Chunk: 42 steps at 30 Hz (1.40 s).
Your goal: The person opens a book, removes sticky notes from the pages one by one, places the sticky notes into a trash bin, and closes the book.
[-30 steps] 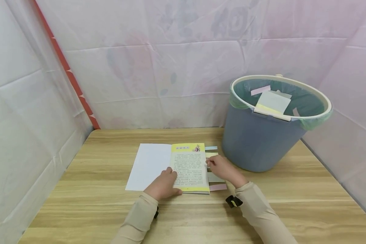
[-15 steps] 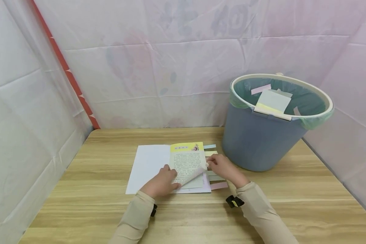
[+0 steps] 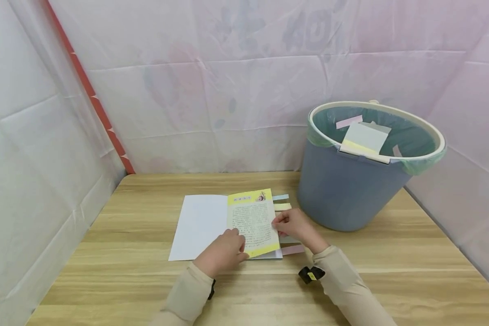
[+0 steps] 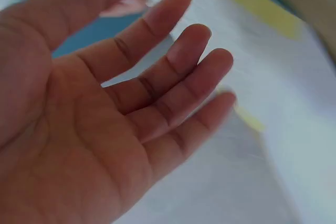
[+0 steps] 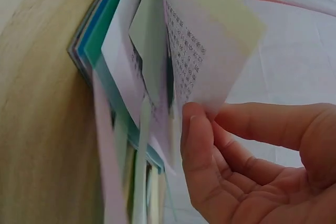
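An open book lies on the table, its blank white left side flat. A printed page with yellow bands is lifted at its right edge. My right hand pinches that edge between thumb and fingers; the right wrist view shows the page standing away from the leaves below. A pale green sheet sits between the leaves. My left hand is by the page's lower left corner; in the left wrist view its fingers are loosely bent and grip nothing. Blue, yellow and pink paper strips stick out from the book's right side.
A blue-grey bucket with a green liner stands behind and right of the book. Paper pieces lie in it and over its near rim. Fabric walls enclose the wooden table at the back and sides.
The page curled up from its lower right half a second ago and is now held raised along its right edge. My left hand has shifted slightly right.
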Each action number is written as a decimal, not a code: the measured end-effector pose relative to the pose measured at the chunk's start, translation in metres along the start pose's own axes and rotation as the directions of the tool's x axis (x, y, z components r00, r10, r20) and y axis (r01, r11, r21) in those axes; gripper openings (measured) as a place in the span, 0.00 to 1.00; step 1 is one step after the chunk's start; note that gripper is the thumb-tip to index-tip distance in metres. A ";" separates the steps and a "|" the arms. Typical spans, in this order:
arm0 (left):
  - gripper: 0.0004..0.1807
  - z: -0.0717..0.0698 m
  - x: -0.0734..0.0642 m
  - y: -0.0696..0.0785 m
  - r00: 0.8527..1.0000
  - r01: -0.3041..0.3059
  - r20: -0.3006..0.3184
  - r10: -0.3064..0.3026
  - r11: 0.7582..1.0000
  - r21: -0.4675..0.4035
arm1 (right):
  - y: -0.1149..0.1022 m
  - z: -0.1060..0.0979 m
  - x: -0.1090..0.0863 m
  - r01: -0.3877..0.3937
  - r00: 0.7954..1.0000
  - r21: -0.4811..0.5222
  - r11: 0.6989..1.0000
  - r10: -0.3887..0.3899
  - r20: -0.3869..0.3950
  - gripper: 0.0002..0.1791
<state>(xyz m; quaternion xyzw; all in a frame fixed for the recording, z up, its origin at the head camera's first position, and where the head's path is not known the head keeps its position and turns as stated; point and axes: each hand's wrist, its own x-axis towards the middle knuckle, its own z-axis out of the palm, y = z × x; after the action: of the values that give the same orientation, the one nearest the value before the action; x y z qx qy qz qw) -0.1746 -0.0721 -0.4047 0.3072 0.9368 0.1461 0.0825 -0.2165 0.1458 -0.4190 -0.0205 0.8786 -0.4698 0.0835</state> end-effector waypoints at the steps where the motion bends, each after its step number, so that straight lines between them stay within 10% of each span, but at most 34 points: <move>1: 0.11 -0.002 -0.002 0.008 1.000 -0.025 -0.017 0.025 0.999 0.021 | 0.000 0.000 0.000 0.004 1.000 0.008 1.000 -0.004 -0.009 0.04; 6: 0.11 0.001 -0.017 0.050 0.985 -0.146 -0.066 0.157 0.979 0.142 | -0.006 -0.001 -0.004 0.023 1.000 0.049 0.999 -0.022 -0.020 0.05; 12: 0.18 0.030 -0.022 0.081 0.961 -0.180 -0.116 0.249 0.890 0.418 | -0.013 0.000 -0.007 0.092 0.996 0.069 0.993 -0.092 -0.014 0.08; 16: 0.27 0.047 -0.015 0.081 0.978 -0.023 -0.168 0.123 0.867 0.498 | -0.019 -0.001 -0.009 0.266 0.964 0.092 0.960 -0.267 0.003 0.10; 19: 0.25 0.052 -0.010 0.073 0.960 0.123 -0.278 0.032 0.846 0.519 | -0.024 -0.002 -0.012 0.413 0.910 0.108 0.904 -0.414 -0.018 0.10; 23: 0.21 0.047 -0.007 0.062 0.934 0.237 -0.351 -0.062 0.843 0.483 | -0.027 -0.001 -0.021 0.502 0.864 -0.176 0.847 -0.502 0.045 0.04; 28: 0.21 0.036 -0.009 0.053 0.940 0.283 -0.310 -0.143 0.834 0.474 | -0.026 0.010 -0.037 0.458 0.887 -0.502 0.734 -0.336 0.318 0.04; 42: 0.18 0.023 -0.009 0.032 0.925 0.371 -0.242 -0.293 0.830 0.416 | -0.026 0.017 -0.044 0.424 0.888 -0.528 0.736 -0.223 0.402 0.10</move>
<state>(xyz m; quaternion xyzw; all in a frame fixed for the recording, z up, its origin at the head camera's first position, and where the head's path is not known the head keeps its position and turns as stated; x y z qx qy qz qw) -0.1443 -0.0483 -0.4156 0.1364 0.9872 -0.0682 -0.0469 -0.1711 0.1227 -0.4013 -0.2744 0.9392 -0.1636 0.1262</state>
